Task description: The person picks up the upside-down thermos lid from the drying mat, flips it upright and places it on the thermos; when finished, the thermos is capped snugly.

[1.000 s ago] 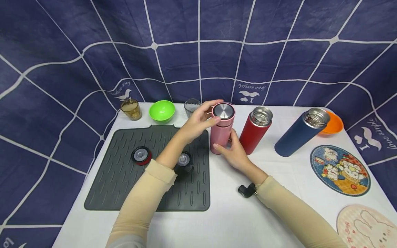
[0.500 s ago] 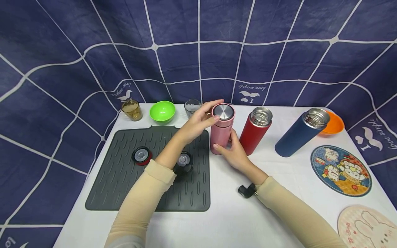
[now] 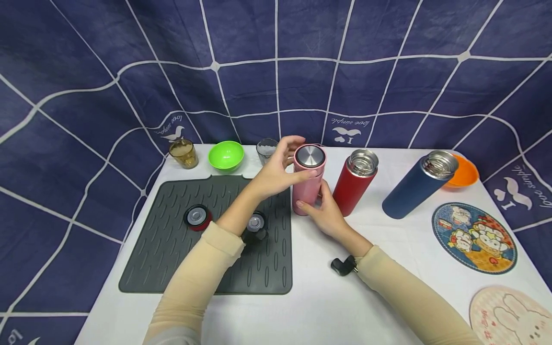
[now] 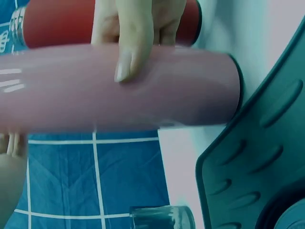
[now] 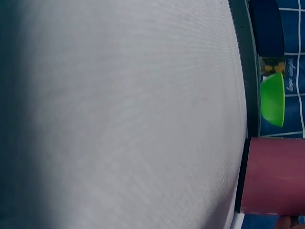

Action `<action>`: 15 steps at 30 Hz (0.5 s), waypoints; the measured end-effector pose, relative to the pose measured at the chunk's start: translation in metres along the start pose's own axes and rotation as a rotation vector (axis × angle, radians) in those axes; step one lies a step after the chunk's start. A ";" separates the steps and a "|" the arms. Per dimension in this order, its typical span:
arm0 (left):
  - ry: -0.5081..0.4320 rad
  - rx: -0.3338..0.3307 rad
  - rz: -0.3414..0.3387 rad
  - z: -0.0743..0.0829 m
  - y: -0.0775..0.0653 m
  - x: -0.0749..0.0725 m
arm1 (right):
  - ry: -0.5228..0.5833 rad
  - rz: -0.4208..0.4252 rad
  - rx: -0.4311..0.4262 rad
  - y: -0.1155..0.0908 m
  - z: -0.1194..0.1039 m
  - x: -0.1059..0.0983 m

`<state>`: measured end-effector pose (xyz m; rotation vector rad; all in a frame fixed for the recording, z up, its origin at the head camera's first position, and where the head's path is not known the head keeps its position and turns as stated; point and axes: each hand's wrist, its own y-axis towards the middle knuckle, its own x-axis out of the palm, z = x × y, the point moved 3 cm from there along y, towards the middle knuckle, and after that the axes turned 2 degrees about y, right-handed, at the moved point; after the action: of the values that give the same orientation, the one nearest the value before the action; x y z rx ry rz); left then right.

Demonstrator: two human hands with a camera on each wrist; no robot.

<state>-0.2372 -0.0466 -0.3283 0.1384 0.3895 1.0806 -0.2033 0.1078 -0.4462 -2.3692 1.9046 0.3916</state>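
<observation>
A pink thermos (image 3: 305, 189) with a round silver-topped lid (image 3: 311, 155) stands upright on the white table, right of the grey drying mat. My left hand (image 3: 282, 170) is at its top, thumb across the front just below the lid and fingers behind the left side. Lower down, my right hand (image 3: 324, 211) grips the body, its thumb in front. The left wrist view shows that right thumb (image 4: 128, 64) pressed on the pink wall. Close to the right hand stands a red thermos (image 3: 353, 184), its steel mouth uncovered.
On the drying mat (image 3: 146, 258) lie a red-rimmed lid (image 3: 197, 217) and a dark lid (image 3: 256, 222). A blue thermos (image 3: 416, 187) and orange bowl (image 3: 465, 171) stand right. Along the back are an amber glass (image 3: 184, 153), green bowl (image 3: 226, 155) and clear glass (image 3: 266, 147).
My left hand has shifted round the thermos top: the thumb has slid right and slightly down across the front, and the fingers have drawn back leftward. My right hand has kept its place.
</observation>
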 end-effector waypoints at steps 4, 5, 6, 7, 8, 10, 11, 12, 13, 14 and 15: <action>-0.001 0.020 -0.002 0.001 0.000 0.001 | -0.001 0.001 0.005 0.000 0.001 0.000; -0.025 0.027 -0.017 0.002 0.000 0.001 | -0.003 0.000 0.004 0.000 0.001 0.000; -0.046 0.031 -0.030 0.003 0.000 0.000 | -0.003 0.000 0.003 0.000 0.001 0.000; -0.053 0.030 -0.036 0.004 0.000 0.000 | -0.004 -0.001 0.002 0.000 0.002 0.000; -0.045 0.023 -0.033 0.004 -0.001 0.000 | -0.002 -0.002 0.002 0.001 0.002 0.000; -0.006 0.005 -0.004 0.004 0.000 0.001 | -0.001 -0.001 0.007 0.001 0.001 0.000; 0.017 -0.006 0.014 0.004 0.000 0.001 | -0.001 -0.001 0.009 0.000 0.001 0.000; 0.033 -0.014 0.027 0.003 0.000 0.001 | -0.002 -0.001 0.009 0.000 0.001 0.000; 0.041 -0.015 0.036 0.003 0.000 0.001 | -0.002 -0.002 0.009 0.000 0.000 0.000; 0.036 -0.014 0.038 0.002 0.000 0.001 | -0.003 -0.002 0.008 0.000 0.000 0.000; 0.016 -0.007 0.030 0.002 0.000 0.001 | -0.005 0.000 0.009 0.000 0.000 0.000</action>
<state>-0.2362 -0.0452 -0.3262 0.1300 0.3992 1.1128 -0.2031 0.1074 -0.4463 -2.3609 1.9002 0.3878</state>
